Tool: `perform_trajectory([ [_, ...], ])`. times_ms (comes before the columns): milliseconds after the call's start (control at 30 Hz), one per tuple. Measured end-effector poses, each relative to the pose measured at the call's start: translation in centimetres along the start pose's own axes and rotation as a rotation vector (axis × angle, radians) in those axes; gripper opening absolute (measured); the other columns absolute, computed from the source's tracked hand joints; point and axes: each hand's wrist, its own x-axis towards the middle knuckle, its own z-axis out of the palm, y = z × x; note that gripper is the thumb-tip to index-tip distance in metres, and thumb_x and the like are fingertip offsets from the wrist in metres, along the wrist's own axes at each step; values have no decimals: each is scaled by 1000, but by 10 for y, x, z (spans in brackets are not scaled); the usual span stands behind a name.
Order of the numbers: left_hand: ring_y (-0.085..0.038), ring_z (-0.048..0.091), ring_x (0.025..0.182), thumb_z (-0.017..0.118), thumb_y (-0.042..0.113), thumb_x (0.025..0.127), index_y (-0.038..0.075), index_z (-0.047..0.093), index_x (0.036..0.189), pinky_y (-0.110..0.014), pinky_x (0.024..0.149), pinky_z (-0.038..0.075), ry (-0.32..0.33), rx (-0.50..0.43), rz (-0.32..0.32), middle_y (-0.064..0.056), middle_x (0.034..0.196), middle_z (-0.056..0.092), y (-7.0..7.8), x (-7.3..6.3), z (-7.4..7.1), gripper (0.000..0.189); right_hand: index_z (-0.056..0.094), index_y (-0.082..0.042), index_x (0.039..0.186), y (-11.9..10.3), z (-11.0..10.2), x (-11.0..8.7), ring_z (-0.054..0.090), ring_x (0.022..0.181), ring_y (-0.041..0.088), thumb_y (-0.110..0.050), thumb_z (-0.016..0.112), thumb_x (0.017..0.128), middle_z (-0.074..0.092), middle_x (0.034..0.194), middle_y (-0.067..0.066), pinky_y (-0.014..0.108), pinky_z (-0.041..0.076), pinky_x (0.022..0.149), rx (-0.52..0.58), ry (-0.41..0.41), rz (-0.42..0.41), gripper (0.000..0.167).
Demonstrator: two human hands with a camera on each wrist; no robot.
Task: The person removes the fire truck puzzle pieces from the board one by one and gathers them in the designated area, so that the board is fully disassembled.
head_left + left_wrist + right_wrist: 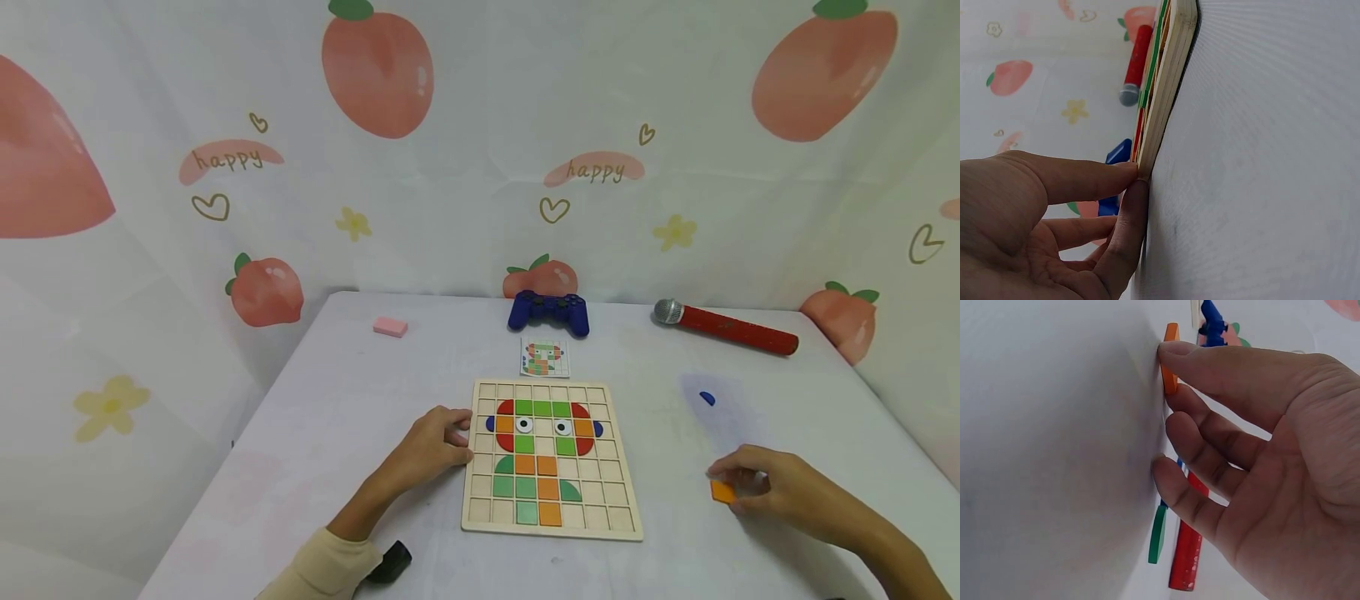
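Note:
My left hand holds the left edge of a wooden puzzle board with thumb and fingertips; the left wrist view shows them right at its side. A face-like pattern of green, red, orange, blue and teal tiles with two round eyes fills part of the grid. To the right of the board, my right hand pinches an orange square tile between thumb and index finger, close over the table. A blue half-round tile lies beyond that hand. A green tile shows in the right wrist view but is hidden in the head view.
Behind the board lies a pattern card. Farther back are a blue game controller, a pink block and a red microphone. A black object sits by the left sleeve. A printed curtain hangs behind the table.

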Motion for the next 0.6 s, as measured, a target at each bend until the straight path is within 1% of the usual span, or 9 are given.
perform_trajectory([
  [100, -17, 68, 99, 78, 1, 88, -8, 59, 144, -26, 82, 56, -1, -2, 6, -11, 117, 63, 0, 0, 0, 59, 75, -12, 118, -1, 1, 1, 51, 84, -1, -14, 84, 86, 65, 100, -6, 21, 49, 71, -4, 9, 6, 33],
  [300, -17, 67, 98, 79, 0, 87, -8, 60, 143, -26, 82, 56, 1, -11, 5, -11, 116, 63, 0, -1, 0, 60, 76, -13, 117, -8, 4, 5, 51, 84, -2, -19, 84, 88, 67, 101, -7, 21, 49, 71, -12, 17, 2, 31],
  [500, -17, 67, 99, 79, 0, 87, -8, 59, 143, -26, 82, 56, -1, -1, 10, -11, 117, 63, 1, -1, 0, 60, 77, -17, 114, -23, 12, 12, 52, 84, 0, -20, 87, 85, 65, 96, -13, 22, 47, 67, -1, 66, -81, 31],
  [600, -17, 67, 99, 79, 1, 88, -8, 59, 144, -25, 82, 55, -2, 10, 7, -10, 117, 63, 0, -1, 0, 60, 77, -18, 113, -35, 14, 18, 52, 86, 1, -23, 87, 85, 65, 96, -14, 22, 47, 68, 5, 53, -95, 31],
])
